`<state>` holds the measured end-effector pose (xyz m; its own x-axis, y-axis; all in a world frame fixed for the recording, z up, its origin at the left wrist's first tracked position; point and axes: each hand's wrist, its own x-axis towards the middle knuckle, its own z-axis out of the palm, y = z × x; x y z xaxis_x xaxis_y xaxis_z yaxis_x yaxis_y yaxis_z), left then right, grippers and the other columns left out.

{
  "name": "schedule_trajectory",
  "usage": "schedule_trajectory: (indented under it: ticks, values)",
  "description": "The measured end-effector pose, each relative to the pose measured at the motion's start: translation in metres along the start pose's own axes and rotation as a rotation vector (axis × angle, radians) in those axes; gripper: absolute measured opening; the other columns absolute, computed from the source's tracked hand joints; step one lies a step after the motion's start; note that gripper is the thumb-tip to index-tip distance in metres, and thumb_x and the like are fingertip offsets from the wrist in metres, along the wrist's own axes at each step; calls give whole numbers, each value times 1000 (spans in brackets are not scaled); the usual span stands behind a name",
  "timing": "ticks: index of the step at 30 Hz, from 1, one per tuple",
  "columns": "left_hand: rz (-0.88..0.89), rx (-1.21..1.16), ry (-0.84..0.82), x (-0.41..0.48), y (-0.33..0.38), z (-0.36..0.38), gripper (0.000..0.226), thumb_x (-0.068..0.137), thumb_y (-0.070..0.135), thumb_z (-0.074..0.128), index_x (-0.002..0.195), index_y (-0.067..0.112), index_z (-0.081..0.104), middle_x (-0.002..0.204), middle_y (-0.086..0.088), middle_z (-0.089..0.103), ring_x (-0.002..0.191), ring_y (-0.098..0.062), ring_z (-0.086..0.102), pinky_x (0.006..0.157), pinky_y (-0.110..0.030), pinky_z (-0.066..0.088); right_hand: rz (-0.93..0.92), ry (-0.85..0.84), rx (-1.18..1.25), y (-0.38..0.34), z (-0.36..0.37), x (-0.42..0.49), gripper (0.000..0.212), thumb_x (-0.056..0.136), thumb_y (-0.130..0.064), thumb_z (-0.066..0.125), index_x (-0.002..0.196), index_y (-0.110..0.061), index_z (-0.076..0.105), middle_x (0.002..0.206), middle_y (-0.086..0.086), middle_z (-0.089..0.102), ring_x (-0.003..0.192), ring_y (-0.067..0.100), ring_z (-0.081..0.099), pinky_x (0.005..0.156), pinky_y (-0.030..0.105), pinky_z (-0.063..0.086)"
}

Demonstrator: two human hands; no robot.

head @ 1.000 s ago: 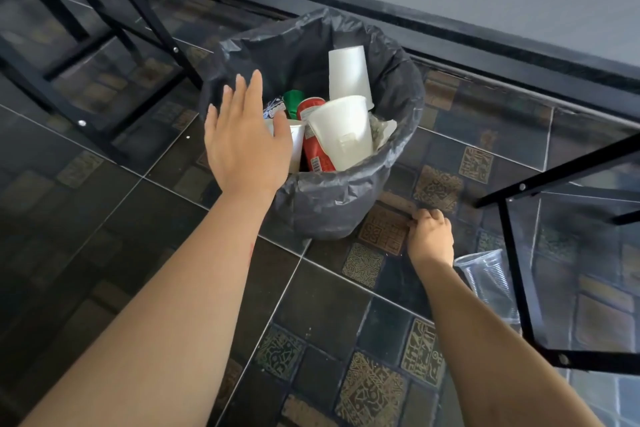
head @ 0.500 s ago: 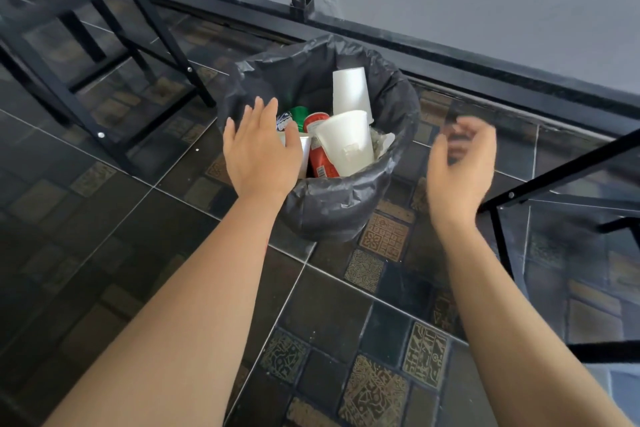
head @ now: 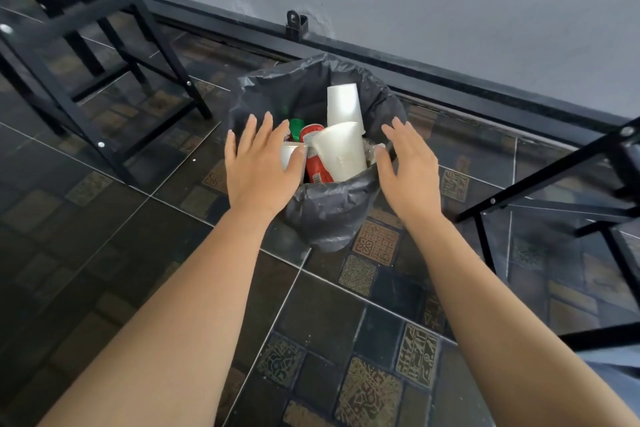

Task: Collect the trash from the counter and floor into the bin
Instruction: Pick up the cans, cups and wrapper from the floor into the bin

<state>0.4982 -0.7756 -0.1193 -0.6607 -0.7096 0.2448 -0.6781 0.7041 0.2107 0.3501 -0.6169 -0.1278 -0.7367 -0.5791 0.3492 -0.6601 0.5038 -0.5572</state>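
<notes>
Hands, left (head: 261, 168) and right (head: 408, 170), hovered open and empty either side of the overfull bin (head: 325, 215) between them; pressing down carelessly could tip its tall cups (head: 341, 152) out.

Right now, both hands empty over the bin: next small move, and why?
Probably press the tall white cup down. Both the left hand and right hand are open, flanking the bin, and the cups and red can stand above its rim, so compacting seems likeliest.
</notes>
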Motion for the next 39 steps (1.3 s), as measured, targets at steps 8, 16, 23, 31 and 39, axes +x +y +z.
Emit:
schedule_trajectory:
  ticks: [8, 16, 23, 31, 39]
  values:
    - [91, 75, 127, -37, 60, 12, 57, 102, 48, 21, 146, 20, 45, 156, -5, 37, 149, -28, 20, 118, -56, -1, 77, -14, -110, 51, -10, -62, 51, 103, -34, 42, 150, -18, 34, 158, 1, 32, 145, 17, 30, 118, 40, 25]
    - [53, 68, 127, -45, 63, 15, 62, 102, 49, 14, 147, 20, 43, 155, -3, 39, 147, -29, 25, 119, -55, 10, 522, -277, -359, 118, -22, -134, 79, 95, -42, 54, 156, -15, 11, 164, 4, 9, 150, 26, 12, 120, 43, 18]
    - [54, 57, 137, -44, 62, 17, 60, 103, 50, 16, 148, 20, 42, 155, -4, 38, 146, -29, 28, 118, -55, 14, 573, -441, -515, 132, -16, -153, 69, 93, -24, 59, 151, -19, 21, 161, 10, 10, 143, 31, 26, 112, 42, 32]
    - [58, 52, 143, -43, 61, 19, 61, 102, 50, 15, 149, 21, 41, 156, -3, 37, 146, -29, 29, 118, -54, 16, 529, -404, -511, 129, -8, -151, 61, 89, -23, 62, 141, -18, 33, 151, 11, 30, 132, 34, 39, 105, 48, 38]
    - [82, -27, 164, -44, 56, 15, 63, 102, 49, 13, 147, 19, 44, 157, -4, 35, 146, -25, 30, 118, -51, 18, 336, 326, 178, 39, -29, -49, 77, 85, -28, 73, 148, -19, 30, 151, 0, 35, 138, 18, 35, 111, 39, 37]
